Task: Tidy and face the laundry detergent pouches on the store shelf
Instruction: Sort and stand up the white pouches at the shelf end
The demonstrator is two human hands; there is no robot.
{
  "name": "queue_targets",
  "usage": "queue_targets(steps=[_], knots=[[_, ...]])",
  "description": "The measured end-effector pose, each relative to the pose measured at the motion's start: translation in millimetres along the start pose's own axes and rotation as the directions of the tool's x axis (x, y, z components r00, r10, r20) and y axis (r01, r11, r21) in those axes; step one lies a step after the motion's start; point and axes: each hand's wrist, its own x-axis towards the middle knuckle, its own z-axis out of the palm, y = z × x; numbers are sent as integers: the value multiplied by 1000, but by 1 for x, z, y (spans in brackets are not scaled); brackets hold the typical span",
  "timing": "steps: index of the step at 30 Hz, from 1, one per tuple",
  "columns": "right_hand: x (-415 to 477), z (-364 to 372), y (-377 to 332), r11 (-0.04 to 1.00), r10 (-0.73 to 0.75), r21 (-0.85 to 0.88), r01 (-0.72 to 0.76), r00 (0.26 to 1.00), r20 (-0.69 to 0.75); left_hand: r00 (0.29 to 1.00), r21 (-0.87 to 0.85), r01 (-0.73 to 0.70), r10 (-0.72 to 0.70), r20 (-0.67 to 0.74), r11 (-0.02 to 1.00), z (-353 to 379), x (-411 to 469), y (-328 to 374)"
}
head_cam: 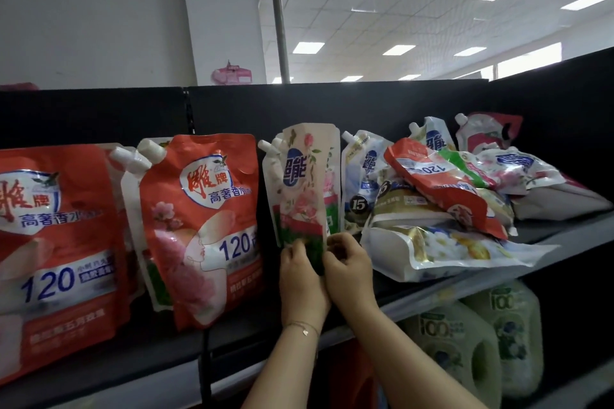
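Floral detergent pouch (pixel 304 182), upright, base pinched by left hand (pixel 300 279) and right hand (pixel 349 272), toppled pouch heap (pixel 445 186) at three o'clock

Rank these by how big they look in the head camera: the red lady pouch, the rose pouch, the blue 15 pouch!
1. red lady pouch, clearly largest, though it looks nearer the camera.
2. rose pouch.
3. blue 15 pouch, slightly smaller, but partly hidden by the pile: unsure.

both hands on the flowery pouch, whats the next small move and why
Probably turn the flowery pouch square to the front beside the red pouch: the left hand and right hand pinch its bottom edge, and it looks angled, its front narrowed.
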Motion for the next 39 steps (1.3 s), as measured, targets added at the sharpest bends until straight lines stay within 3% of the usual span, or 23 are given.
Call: queue_targets(steps=[3,6,8,11,13,14,16,19,27,31,35,39], knots=[[-2,1,-2,1000,16,-21,-15,1000,10,1000,64,-9,8,7,998,0,2,-2],[-2,0,-8,974,-36,-223,41,999,26,999,109,-49,48,12,993,0,3,-6],[0,-5,-17,904,-106,-403,146,987,120,995,222,-93,96,-2,971,0,2,-5],[5,-20,-35,760,-176,-558,332,933,315,999,91,5,-10,50,996,-2,-1,5],[12,-35,-45,666,-181,-607,433,884,432,993,105,-75,65,93,992,-1,-3,5],[17,-44,-49,619,-176,-625,476,859,480,998,76,-25,20,67,997,0,-2,7],[29,-65,-56,532,-175,-648,546,819,546,991,259,-92,113,-66,962,-1,-1,9],[54,-96,-62,455,-213,-640,619,773,597,992,302,-126,117,48,945,0,-1,23],[119,-179,-47,522,-285,-593,613,781,556,958,383,-283,276,75,879,39,30,106],[145,-218,-35,537,-313,-577,616,780,541,966,333,-255,223,132,908,76,44,143],[168,-248,-22,451,-326,-597,663,745,582,970,296,-174,111,219,939,110,63,159],[179,-271,-10,616,-239,-478,627,726,645,961,338,-152,59,269,929,131,72,165]])
